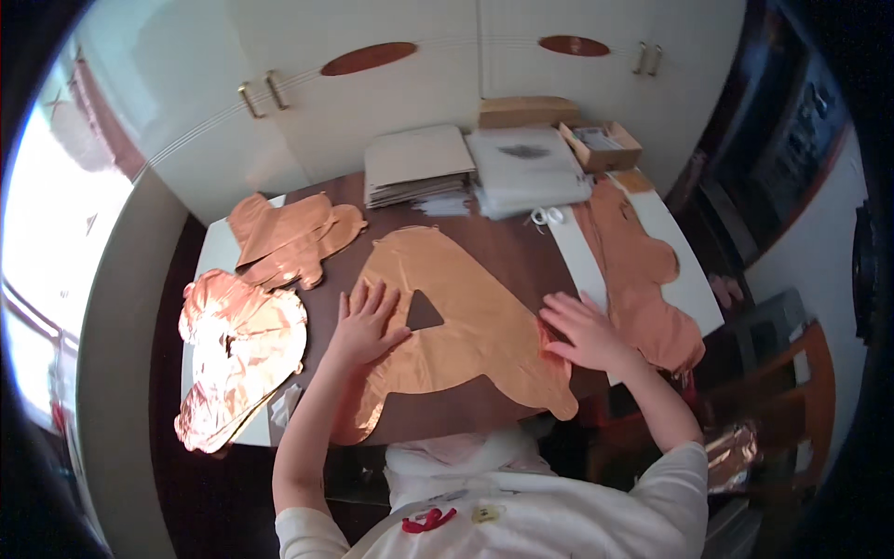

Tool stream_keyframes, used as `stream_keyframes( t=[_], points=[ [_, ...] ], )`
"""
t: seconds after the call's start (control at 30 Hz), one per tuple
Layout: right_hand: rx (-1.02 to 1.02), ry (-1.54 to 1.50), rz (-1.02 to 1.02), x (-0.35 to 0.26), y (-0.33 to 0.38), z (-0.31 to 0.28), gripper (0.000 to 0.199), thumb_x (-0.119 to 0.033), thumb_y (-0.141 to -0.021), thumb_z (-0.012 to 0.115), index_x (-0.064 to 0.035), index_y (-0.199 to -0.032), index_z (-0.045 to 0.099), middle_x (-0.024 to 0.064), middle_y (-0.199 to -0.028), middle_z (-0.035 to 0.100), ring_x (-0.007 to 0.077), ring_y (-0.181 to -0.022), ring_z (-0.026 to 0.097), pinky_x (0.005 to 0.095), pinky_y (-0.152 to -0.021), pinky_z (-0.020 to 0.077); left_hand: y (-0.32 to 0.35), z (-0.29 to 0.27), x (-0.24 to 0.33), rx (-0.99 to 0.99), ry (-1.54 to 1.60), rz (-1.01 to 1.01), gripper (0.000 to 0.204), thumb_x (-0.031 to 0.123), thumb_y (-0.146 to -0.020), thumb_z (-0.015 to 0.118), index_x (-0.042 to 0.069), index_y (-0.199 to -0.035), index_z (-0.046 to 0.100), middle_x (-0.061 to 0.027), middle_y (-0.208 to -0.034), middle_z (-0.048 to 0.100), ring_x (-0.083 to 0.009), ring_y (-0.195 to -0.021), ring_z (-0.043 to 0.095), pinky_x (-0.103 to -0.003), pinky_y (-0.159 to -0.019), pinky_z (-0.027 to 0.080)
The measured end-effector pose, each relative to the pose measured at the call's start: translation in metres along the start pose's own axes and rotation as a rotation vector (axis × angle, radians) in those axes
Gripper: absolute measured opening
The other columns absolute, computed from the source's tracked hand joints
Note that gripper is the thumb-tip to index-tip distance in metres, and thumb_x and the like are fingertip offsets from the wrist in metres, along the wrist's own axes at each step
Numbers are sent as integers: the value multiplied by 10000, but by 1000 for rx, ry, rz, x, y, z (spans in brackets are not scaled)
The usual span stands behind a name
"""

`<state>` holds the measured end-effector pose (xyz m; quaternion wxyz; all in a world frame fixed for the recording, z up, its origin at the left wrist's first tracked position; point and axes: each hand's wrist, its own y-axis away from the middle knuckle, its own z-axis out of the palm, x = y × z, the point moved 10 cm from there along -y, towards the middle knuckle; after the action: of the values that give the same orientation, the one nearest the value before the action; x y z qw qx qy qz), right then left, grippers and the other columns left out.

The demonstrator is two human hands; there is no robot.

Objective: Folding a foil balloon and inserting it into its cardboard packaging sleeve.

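A flat, copper-coloured foil balloon shaped like a letter A (456,321) lies on the brown tabletop in front of me, its small triangular opening showing the brown beneath. My left hand (369,321) rests on its left leg with the fingers spread. On the right edge, my right hand (582,331) is held with its fingers stretched out, touching the foil. A shiny, crinkled foil balloon (237,349) lies left of my left arm. Behind it is a stack of flat foil balloons (293,238). More flat foil balloons (638,279) lie along the right side.
At the back stand a pile of grey cardboard sheets (419,163), a stack of clear plastic bags (531,168) and a small open box (601,144). White-handled scissors (547,217) lie before the bags. A wooden chair (810,401) is at the right; white cabinets (391,102) rise behind.
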<state>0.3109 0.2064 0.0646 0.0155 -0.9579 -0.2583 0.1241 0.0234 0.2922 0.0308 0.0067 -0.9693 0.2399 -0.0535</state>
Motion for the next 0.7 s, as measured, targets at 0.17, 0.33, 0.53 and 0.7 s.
stream_keyframes(
  t=[0.17,0.33,0.53,0.7],
  points=[
    [-47,-17,424,56,97,-29,738,-348,-726,709,-55,-1324,391,134,-1393,350,333,-1263,345,413,-1030,322,-22,-27,59,116,-41,197,752,531,-804,543,63,-1359,347,-194,-1418,285,-393,-1335,205,-555,-1063,180],
    [20,131,413,77,144,-19,484,-264,-805,638,-56,-1221,505,106,-1278,504,265,-1203,458,397,-987,390,-48,-33,179,141,96,590,636,381,-785,607,8,-1272,440,-183,-1359,380,-370,-1305,287,-513,-1066,225],
    [383,367,189,54,137,-42,180,-183,-798,609,-42,-907,638,65,-933,666,217,-864,645,325,-730,527,-67,-4,294,129,278,885,541,339,-778,617,3,-1190,522,-156,-1292,469,-305,-1265,374,-447,-1062,276],
    [371,-40,462,92,144,-40,129,-160,-782,621,-60,-857,651,97,-785,649,276,-700,632,354,-608,502,-73,11,337,37,333,952,603,280,-778,636,5,-1272,427,-169,-1312,440,-309,-1253,386,-449,-1049,302]
  ],
)
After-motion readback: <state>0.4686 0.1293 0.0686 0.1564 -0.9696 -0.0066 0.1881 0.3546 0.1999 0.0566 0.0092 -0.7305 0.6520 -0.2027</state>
